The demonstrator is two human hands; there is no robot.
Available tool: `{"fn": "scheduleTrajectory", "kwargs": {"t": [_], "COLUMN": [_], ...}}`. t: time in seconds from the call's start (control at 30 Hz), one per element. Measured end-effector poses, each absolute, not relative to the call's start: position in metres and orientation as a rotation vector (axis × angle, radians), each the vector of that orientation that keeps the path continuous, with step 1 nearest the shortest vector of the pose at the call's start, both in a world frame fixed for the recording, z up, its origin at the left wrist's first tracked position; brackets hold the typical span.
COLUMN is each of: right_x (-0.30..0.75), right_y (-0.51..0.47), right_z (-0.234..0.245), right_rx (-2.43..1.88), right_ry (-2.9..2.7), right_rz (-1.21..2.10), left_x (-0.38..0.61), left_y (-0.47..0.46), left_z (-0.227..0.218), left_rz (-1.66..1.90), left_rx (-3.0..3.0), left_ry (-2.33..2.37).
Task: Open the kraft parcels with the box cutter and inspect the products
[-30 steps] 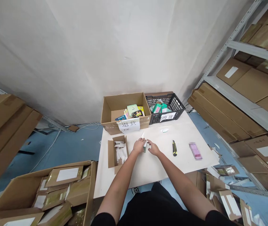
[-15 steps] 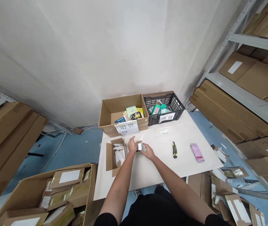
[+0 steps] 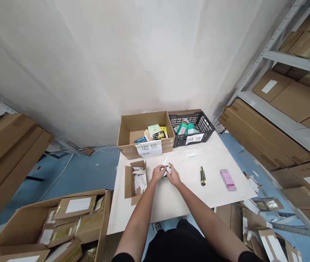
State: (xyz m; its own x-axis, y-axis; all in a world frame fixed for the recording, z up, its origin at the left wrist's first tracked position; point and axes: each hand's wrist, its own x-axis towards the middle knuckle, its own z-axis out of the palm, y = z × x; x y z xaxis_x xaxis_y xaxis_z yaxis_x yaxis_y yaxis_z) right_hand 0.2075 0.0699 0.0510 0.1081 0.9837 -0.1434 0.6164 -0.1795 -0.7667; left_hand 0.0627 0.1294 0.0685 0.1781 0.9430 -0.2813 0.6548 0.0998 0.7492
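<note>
Both my hands meet over the middle of the white table [image 3: 182, 196]. My left hand [image 3: 158, 174] and my right hand [image 3: 173, 176] are closed together around a small green and white packet [image 3: 166, 168], which is mostly hidden between the fingers. A small open cardboard box [image 3: 133, 179] with white paper scraps in it lies just left of my left hand.
A large cardboard box [image 3: 144, 131] with small colourful packs and a paper label stands at the table's back, beside a black plastic crate [image 3: 193, 126]. A yellow-black utility knife [image 3: 203, 175] and a pink item [image 3: 228, 179] lie to the right. Cartons fill the shelves and floor on both sides.
My hands have closed in together around the small packet and shifted slightly; the white face seen half a second ago is now covered by the fingers.
</note>
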Motion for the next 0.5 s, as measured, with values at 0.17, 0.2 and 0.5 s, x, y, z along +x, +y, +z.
{"fn": "scheduleTrajectory", "kwargs": {"t": [0.17,0.2,0.5], "right_x": [0.215,0.216,0.211], "right_y": [0.063,0.063,0.073], "right_z": [0.049,0.049,0.056], "right_rx": [-1.818,-1.817,-2.027], "right_ry": [-1.508,-1.494,-1.506], "right_rz": [0.868,0.852,0.702], "left_x": [0.071,0.069,0.058], "left_y": [0.133,0.134,0.135], "left_z": [0.066,0.066,0.059], "left_rz": [0.471,0.476,0.461], "left_rx": [1.643,1.648,1.679], "left_ry": [1.519,1.507,1.443]}}
